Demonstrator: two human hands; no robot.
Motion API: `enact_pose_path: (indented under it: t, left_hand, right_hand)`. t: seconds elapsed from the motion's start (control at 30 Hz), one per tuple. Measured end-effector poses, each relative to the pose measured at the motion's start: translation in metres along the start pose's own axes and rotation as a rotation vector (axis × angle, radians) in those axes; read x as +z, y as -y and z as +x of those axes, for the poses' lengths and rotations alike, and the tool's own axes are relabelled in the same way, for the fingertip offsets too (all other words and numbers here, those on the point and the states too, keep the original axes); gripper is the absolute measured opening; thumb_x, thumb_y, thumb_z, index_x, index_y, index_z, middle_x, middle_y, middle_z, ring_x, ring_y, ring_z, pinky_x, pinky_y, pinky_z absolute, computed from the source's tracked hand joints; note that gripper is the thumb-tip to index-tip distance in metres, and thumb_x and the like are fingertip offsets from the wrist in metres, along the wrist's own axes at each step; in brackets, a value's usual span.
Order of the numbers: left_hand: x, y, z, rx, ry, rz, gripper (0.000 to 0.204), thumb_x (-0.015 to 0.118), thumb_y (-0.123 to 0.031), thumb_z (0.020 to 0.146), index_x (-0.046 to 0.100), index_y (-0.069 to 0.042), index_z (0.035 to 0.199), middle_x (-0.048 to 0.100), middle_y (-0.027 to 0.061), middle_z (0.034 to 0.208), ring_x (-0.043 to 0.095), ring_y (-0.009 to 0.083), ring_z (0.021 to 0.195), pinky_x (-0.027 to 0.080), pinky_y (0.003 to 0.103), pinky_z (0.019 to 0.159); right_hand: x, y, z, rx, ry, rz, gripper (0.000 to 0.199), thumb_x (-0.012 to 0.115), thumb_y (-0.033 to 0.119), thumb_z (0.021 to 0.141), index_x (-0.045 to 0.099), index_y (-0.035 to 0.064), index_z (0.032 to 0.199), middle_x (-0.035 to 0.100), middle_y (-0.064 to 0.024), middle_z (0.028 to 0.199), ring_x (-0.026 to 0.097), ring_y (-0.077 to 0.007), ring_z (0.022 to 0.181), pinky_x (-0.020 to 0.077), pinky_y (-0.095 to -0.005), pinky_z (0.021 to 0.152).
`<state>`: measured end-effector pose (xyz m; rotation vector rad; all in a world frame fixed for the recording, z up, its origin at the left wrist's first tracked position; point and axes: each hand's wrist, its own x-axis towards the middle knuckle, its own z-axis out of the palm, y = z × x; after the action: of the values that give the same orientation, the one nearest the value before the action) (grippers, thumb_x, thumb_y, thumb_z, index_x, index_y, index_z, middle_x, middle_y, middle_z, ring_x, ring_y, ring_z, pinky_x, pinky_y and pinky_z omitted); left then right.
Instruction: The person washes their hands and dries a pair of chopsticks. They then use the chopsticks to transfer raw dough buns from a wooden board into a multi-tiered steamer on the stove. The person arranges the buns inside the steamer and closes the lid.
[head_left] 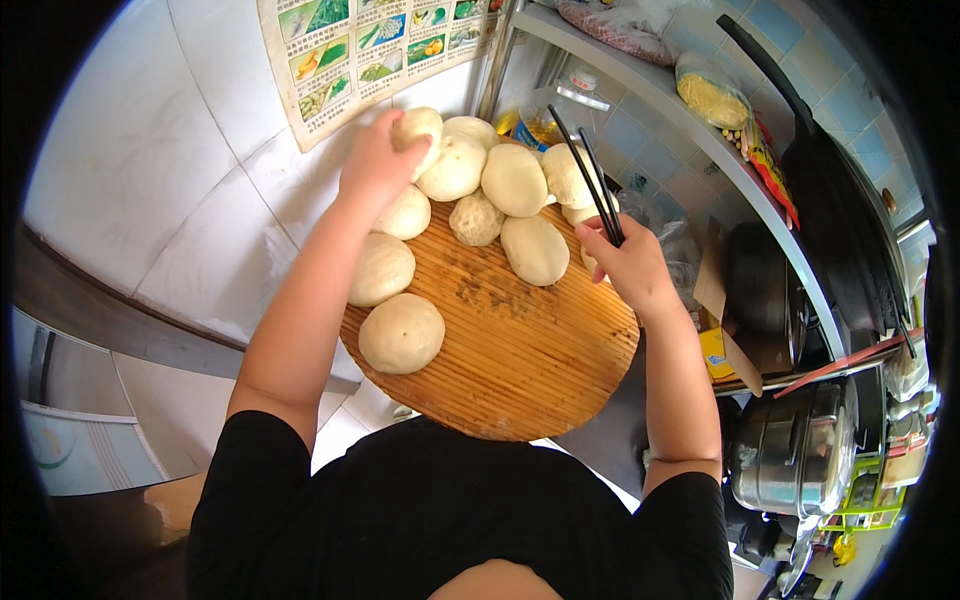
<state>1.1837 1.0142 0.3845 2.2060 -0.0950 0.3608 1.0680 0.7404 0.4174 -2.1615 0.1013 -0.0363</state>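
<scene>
My left hand [373, 165] is closed around a pale steamed bun [421, 128] at the far left of a round wooden board [510, 360]. A pair of black chopsticks [609, 222] is gripped in my right hand [632, 265] at the board's right edge, tips pointing up and away. Several more smooth, round buns lie along the far and left sides, among them an oval bun [535, 250] and a near-left bun [402, 333] with a small dark spot. A smaller bun [477, 219] has a rough, pitted surface. My right hand partly hides a bun beside it.
White wall tiles [150, 150] and a picture poster [370, 60] stand left and behind. To the right, a metal shelf [690, 140] holds bagged food. A large black wok [840, 200] hangs beside it, and a steel pot [795, 450] sits lower right.
</scene>
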Motion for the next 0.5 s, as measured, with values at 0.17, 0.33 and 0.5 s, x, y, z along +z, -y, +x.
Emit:
enact_pose_path:
  t: [0.17, 0.33, 0.5]
  left_hand:
    - [0.005, 0.005, -0.01, 0.049, -0.403, -0.213, 0.063, 0.062, -0.04, 0.075, 0.041, -0.007, 0.125, 0.044, 0.0195, 0.118, 0.05, 0.0294, 0.101, 0.042, 0.034, 0.083]
    - [-0.004, 0.009, -0.028, -0.062, 0.078, 0.341, 0.067, 0.043, -0.057, 0.081, 0.031, -0.018, 0.135, 0.036, 0.0226, 0.129, 0.042, 0.0357, 0.115, 0.034, 0.044, 0.095]
    - [-0.009, 0.036, -0.014, 0.135, 0.036, 0.147, 0.057, 0.041, -0.045, 0.087, 0.033, -0.012, 0.133, 0.041, 0.0211, 0.126, 0.043, 0.0332, 0.115, 0.033, 0.039, 0.096]
  right_hand:
    - [-0.011, -0.018, -0.026, 0.037, 0.015, 0.039, 0.031, 0.061, 0.028, 0.079, 0.058, -0.0012, 0.088, 0.048, -0.0013, 0.058, 0.049, -0.0089, 0.048, 0.0383, -0.0239, 0.046]
    - [-0.007, -0.018, -0.047, 0.039, 0.067, -0.02, 0.03, 0.063, 0.026, 0.079, 0.058, -0.0006, 0.091, 0.051, -0.0029, 0.062, 0.05, -0.0105, 0.052, 0.0403, -0.0246, 0.049]
    - [0.051, 0.016, -0.064, -0.486, 0.201, -0.331, 0.049, 0.067, 0.029, 0.073, 0.051, 0.0068, 0.114, 0.057, -0.0153, 0.099, 0.059, -0.0282, 0.083, 0.0483, -0.0349, 0.07]
